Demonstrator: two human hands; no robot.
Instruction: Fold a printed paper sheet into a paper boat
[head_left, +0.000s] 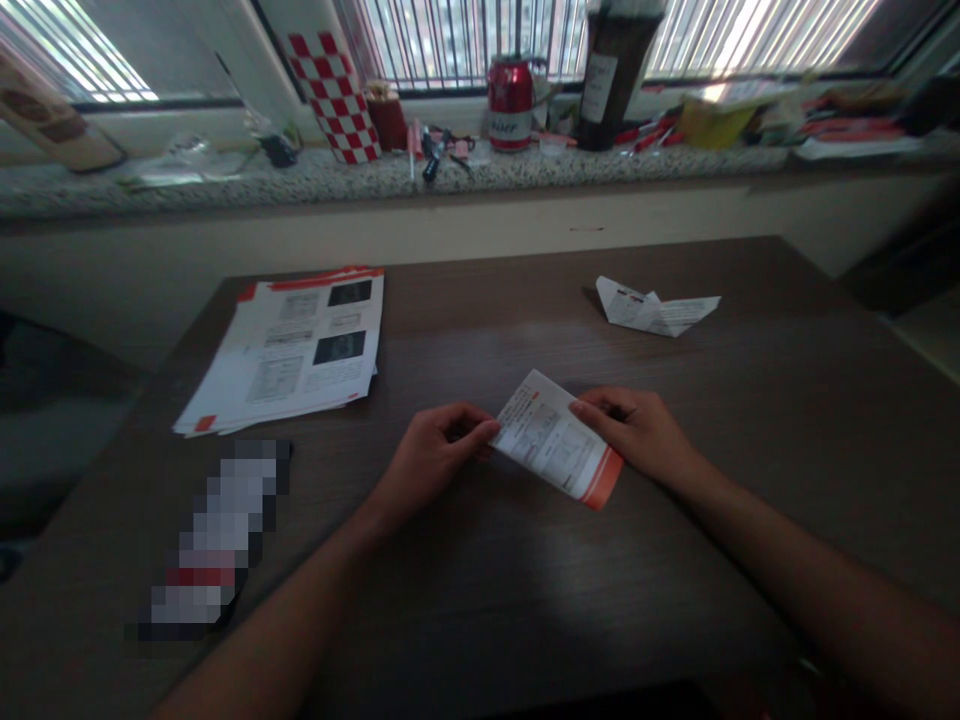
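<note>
A folded printed sheet (555, 440) with an orange band at its near end lies tilted on the dark wooden table (480, 600). My left hand (435, 455) pinches its left edge with curled fingers. From the other side my right hand (637, 430) presses on its right edge, fingers bent over the paper. A finished paper boat (656, 308) sits on the table farther back, to the right of my hands.
A stack of printed leaflets (289, 350) lies at the left. A blurred-out flat object (214, 545) rests near the left front. The stone window sill (315, 180) behind holds a red can (511, 103), a checked cup (334, 85), a dark bottle (611, 75) and clutter.
</note>
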